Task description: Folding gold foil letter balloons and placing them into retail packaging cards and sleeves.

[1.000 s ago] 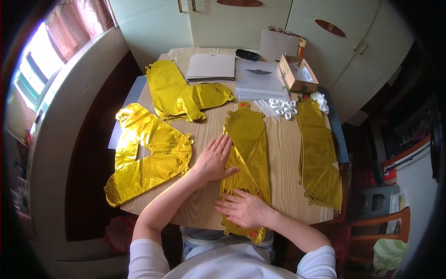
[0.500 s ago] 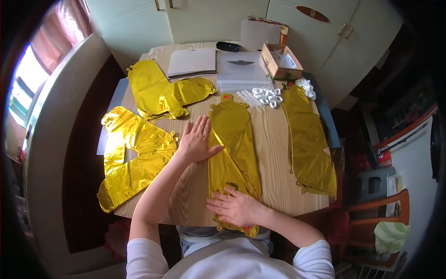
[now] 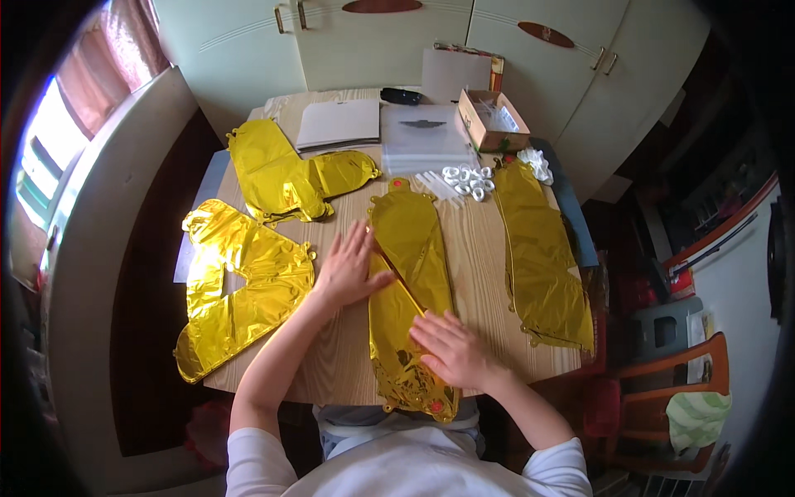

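Note:
A flat gold foil balloon [image 3: 407, 224] lies lengthwise in front of me, with small tabs along its ends and a diagonal fold across it. My left hand [image 3: 349, 269] rests at its left edge, fingers stretched out. Lower down, my right hand [image 3: 451, 348] lies on the right side of the same foil, its fingers extended flat. Neither hand grips anything. Beside my left arm is another gold foil balloon [image 3: 248, 302] with a gap in its middle. An angled gold foil balloon [image 3: 273, 170] lies behind it. A fourth gold foil balloon [image 3: 542, 257] lies at the right.
Toward the back of the wooden table [image 3: 335, 364] are a stack of white sheets [image 3: 338, 123], a clear plastic bag [image 3: 422, 149], a black item [image 3: 401, 96] and a small box [image 3: 494, 123]. White rings [image 3: 469, 180] and clear straws [image 3: 439, 186] lie near the centre. A chair [image 3: 679, 377] stands at right.
My right hand has moved forward and right from the foil's near end. The diagonal fold looks sharper. My left hand stays at the left edge.

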`<state>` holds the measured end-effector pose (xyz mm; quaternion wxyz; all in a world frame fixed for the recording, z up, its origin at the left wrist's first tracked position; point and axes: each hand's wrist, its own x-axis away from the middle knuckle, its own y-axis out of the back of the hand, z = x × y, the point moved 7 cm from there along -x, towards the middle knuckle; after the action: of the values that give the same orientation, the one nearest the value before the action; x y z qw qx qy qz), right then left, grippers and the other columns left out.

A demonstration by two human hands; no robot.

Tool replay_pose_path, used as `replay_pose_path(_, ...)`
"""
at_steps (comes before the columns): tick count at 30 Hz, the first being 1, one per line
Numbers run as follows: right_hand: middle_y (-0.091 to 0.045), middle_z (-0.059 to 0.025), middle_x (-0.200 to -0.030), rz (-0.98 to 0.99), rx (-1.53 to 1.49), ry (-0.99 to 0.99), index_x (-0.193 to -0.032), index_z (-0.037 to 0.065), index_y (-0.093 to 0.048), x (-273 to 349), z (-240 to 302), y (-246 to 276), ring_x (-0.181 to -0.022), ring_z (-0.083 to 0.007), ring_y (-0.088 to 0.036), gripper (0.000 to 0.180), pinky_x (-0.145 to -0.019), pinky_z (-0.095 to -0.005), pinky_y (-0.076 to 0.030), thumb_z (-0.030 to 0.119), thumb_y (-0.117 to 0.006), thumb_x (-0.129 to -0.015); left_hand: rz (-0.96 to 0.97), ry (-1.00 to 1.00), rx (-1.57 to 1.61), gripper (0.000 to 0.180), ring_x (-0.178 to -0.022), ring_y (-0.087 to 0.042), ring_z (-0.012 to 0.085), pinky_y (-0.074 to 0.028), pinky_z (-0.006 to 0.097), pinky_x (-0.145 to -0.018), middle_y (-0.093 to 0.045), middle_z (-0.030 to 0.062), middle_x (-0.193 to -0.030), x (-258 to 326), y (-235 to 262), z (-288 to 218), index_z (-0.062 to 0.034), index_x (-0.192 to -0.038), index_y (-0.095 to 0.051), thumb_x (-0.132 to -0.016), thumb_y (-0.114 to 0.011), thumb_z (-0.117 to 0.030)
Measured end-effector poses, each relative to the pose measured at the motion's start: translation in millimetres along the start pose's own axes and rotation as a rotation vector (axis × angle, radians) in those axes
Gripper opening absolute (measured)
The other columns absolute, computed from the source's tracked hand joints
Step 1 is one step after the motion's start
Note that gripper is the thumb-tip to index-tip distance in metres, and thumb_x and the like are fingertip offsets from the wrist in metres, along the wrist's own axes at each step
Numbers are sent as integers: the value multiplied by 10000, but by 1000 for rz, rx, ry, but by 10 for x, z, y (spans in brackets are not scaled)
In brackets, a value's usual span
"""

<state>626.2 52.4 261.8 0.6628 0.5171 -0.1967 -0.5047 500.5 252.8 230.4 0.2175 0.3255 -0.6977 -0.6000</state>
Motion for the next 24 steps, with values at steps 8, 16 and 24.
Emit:
replay_pose_path(8,-425,-155,-1486,-34,17,-149,-1380,102,-519,-156,-649,67,-1399,-330,-361,470,-1158,-512,-244,328,-526,-968,25,-165,-62,996,-1478,-186,324,-116,581,-1171,-274,162,-1568,477,102,-295,-8,-1515,-240,-858,-449,-727)
replay_pose_path(16,-472,-129,-1457,-90,-26,-119,-1372,107,-534,-722,-1077,51,-1382,-318,-391,461,-1153,-490,-263,317,-549,-961,4,-208,-26,977,-1470,-213,321,-136,609,-1157,-295,135,-1565,269,84,-160,-56,-1511,-285,-841,-456,-748)
replay_pose_path(24,-502,-112,-1434,-93,43,-104,-1358,134,-549,-742,-1054,-33,-1380,-304,-399,451,-1163,-494,-245,342,-551,-958,-5,-158,-32,981,-1473,-212,310,-130,628,-1148,-303,139,-1562,282,69,-125,-71,-1509,-302,-833,-438,-768)
